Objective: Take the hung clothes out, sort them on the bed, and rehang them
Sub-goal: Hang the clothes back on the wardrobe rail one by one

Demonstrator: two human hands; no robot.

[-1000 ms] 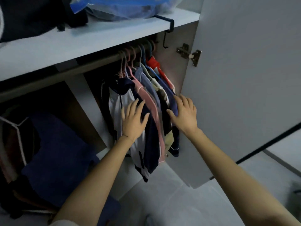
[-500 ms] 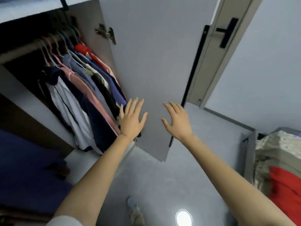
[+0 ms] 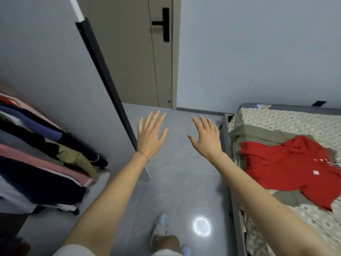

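Both arms reach forward over the grey floor. The left hand is empty, with its fingers straight and spread, held in the air just in front of the edge of the open wardrobe door. The right hand is also empty and spread, palm down, near the corner of the bed but not touching it.

The hung clothes are at the far left, packed side by side in the wardrobe: dark blue, pink, olive, black and white pieces, well apart from both hands. A red shirt lies spread flat on the patterned bed cover at the right.

Behind the hands stands a closed room door with a black handle. A round spot of light shines on the floor beside the person's shoe.
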